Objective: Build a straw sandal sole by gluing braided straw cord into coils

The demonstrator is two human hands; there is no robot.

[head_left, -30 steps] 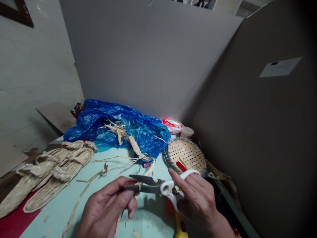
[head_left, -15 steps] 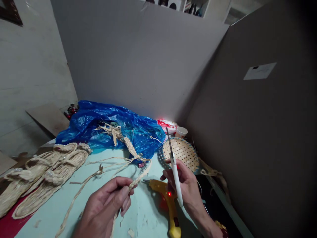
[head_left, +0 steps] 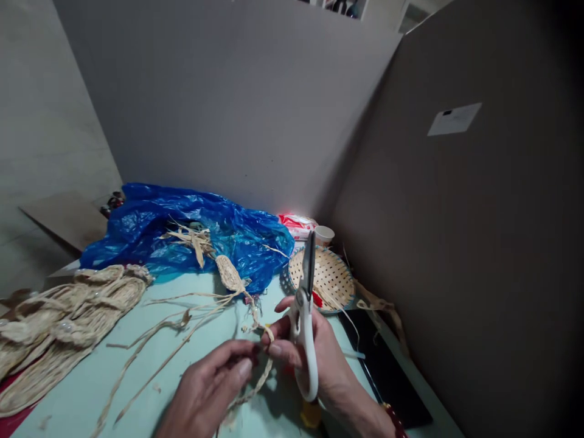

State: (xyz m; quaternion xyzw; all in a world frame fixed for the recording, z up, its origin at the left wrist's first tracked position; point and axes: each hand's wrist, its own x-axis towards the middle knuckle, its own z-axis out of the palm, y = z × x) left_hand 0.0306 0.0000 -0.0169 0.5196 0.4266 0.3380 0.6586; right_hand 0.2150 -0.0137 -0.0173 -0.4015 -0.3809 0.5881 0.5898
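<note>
My right hand [head_left: 303, 340] holds white-handled scissors [head_left: 303, 322], blades pointing up, and pinches a braided straw cord [head_left: 263, 377] between thumb and forefinger. Just left of it, my left hand [head_left: 219, 377] has thumb and fingers close together near the cord; what lies between its fingertips is too small to make out. From the hands the cord runs up to a small woven straw piece [head_left: 229, 274] with loose strands. Beneath my right hand, the yellow glue gun [head_left: 311, 415] is mostly hidden.
Woven straw slippers [head_left: 77, 328] lie at the left. A blue plastic bag [head_left: 182, 213] with straw sits at the back. A round basket [head_left: 331, 277], a paper cup [head_left: 323, 235] and a black flat object [head_left: 392, 383] are at the right. Grey panels [head_left: 228, 109] stand behind.
My right hand has moved left to the cord and now pinches it. The scissors have turned, showing both handle loops. My left hand has shifted slightly down. The view has moved right.
</note>
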